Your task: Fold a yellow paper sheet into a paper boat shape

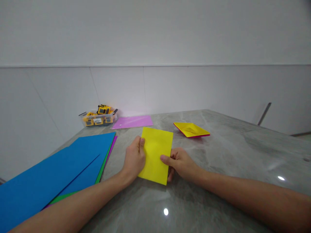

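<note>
My left hand [134,155] is pinching the left edge of a yellow paper rectangle [154,152], thumb in front, while my right hand [181,161] is gripping its lower right side, thumb lying across the face. I seem to be steadying and squaring the piece; handling it further is calling for even thumb pressure and aligned edges. It is tilting up before me, over the marble-patterned table [243,155]. Beyond my right hand, a yellow folded paper boat [191,129] is sitting apart. On my left, blue sheets [73,161] are covering green and purple ones, my forearm crossing their near corner and crowding that side. Farther back, a lilac sheet [133,122] is lying beside a clear plastic bin [114,118] of toy construction vehicles [104,110]. The widest room is opening rightward.
</note>
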Tool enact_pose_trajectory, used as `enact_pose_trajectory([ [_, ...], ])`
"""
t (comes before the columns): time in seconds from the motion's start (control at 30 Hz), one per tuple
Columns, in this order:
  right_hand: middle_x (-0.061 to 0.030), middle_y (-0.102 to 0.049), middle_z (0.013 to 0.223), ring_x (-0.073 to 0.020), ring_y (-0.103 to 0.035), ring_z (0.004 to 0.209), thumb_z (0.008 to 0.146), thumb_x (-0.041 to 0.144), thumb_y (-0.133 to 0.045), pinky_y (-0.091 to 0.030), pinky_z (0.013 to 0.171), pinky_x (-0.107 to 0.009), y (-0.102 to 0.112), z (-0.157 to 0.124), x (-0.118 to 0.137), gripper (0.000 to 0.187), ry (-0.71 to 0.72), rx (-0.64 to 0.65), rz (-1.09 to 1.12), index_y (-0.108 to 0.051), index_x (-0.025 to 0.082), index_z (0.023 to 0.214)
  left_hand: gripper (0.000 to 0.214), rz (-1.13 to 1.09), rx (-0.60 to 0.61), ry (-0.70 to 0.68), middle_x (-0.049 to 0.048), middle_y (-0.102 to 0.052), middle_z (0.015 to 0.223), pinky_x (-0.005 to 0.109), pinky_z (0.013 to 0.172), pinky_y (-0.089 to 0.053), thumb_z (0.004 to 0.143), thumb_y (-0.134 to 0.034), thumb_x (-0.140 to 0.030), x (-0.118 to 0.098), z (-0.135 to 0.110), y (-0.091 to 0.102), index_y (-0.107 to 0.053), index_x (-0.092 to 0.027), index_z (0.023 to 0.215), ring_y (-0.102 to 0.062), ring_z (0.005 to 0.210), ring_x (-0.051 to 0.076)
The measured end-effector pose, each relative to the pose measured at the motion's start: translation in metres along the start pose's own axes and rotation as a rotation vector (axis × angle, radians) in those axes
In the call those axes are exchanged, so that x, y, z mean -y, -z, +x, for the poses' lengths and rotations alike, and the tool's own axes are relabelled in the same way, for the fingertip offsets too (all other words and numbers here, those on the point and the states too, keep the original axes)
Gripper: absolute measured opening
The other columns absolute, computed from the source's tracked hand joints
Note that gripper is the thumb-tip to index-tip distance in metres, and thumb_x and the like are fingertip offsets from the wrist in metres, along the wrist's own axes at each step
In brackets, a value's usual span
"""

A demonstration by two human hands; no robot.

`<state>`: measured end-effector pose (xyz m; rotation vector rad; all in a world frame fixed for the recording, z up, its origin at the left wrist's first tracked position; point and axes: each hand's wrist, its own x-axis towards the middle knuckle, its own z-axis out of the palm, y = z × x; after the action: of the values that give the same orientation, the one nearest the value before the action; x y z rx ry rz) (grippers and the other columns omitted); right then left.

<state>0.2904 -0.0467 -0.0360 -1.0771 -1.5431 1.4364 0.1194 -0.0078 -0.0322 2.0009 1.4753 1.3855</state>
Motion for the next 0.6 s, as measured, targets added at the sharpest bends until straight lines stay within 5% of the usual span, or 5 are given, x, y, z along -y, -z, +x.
enact_pose_trajectory([
  [0.2, -0.0090, -0.065, 0.052, -0.0136, -0.058, 0.039, 0.065, 0.073, -0.059, -0.046, 0.036, -0.021, 0.008, 0.007, 0.000, 0.063, -0.001, -0.014, -0.002, -0.062, 0.010, 0.061, 0.029, 0.010, 0.072, -0.013, -0.0035, -0.049, 0.056, 0.024, 0.048, -0.027, 0.093, -0.034, -0.034, 0.002, -0.001, 0.004, -0.040, -0.022, 0.068, -0.046, 0.049, 0.014],
  [0.47, -0.0009, -0.047, 0.034, -0.0069, -0.038, 0.028, 0.077, 0.068, -0.048, -0.027, 0.031, -0.019, 0.032, 0.012, 0.005, 0.063, 0.175, -0.294, -0.108, -0.052, 0.015, 0.043, 0.028, 0.014, 0.198, -0.061, -0.0030, -0.048, 0.054, 0.026, 0.048, -0.026, 0.093, -0.035, -0.033, 0.002, -0.009, 0.004, -0.039, -0.023, 0.067, -0.046, 0.049, 0.015],
  [0.6, 0.0019, -0.042, 0.033, -0.0072, -0.034, 0.030, 0.080, 0.061, -0.049, -0.027, 0.036, -0.022, 0.052, 0.019, 0.003, 0.055, 0.270, -0.464, -0.180, -0.052, 0.017, 0.047, 0.031, -0.003, 0.240, -0.063, -0.0034, -0.046, 0.053, 0.026, 0.048, -0.024, 0.093, -0.036, -0.035, 0.001, -0.014, 0.001, -0.041, -0.023, 0.065, -0.044, 0.047, 0.015],
])
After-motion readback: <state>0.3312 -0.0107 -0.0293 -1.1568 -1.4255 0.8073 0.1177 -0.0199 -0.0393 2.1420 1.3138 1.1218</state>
